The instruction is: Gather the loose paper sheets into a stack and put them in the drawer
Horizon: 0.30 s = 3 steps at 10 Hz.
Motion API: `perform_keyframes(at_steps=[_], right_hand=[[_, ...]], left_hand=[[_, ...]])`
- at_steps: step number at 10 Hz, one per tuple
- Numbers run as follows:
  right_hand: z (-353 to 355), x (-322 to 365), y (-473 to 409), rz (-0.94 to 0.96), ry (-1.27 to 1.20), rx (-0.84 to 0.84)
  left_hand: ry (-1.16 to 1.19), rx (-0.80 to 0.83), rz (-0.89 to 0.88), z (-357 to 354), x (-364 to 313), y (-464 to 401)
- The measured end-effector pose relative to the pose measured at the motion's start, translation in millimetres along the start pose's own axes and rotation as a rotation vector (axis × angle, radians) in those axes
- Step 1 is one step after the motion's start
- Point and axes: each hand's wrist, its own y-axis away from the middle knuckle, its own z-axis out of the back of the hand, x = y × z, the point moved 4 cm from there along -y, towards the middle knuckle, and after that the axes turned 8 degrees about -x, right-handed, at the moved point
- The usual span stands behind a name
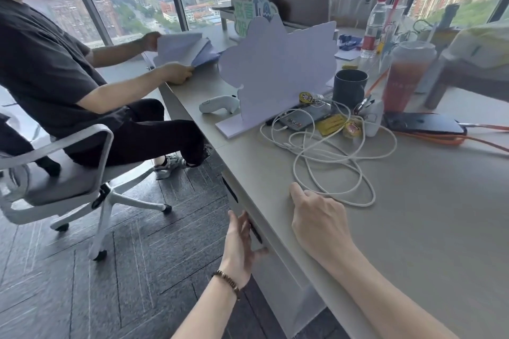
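Another person in a dark T-shirt, seated at the desk's far left end, holds the loose paper sheets [181,47] fanned out in both hands. The drawer [278,272] is a grey panel under the desk's near edge with a dark handle slot [256,234]. My left hand [242,239] is below the desk edge, its fingers straight and touching the drawer front at that slot. My right hand [316,217] rests palm down on the desk top just above, holding nothing. The drawer looks closed.
On the desk [440,228] lie a tangled white cable [330,159], a white cut-out board [275,71], a dark mug [349,88], a phone [424,124], an orange cable [440,142], a drink cup [407,74] and a bottle [374,27]. A white office chair [68,173] stands on the left.
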Motion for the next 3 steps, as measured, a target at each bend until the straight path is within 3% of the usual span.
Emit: perform_keyframes(at_steps=[3], right_hand=[[-3.0, 2.1, 5.7, -0.051, -0.056, 0.063]], left_hand=[[0.052, -0.055, 0.050, 21.1, 0.5, 7.0]])
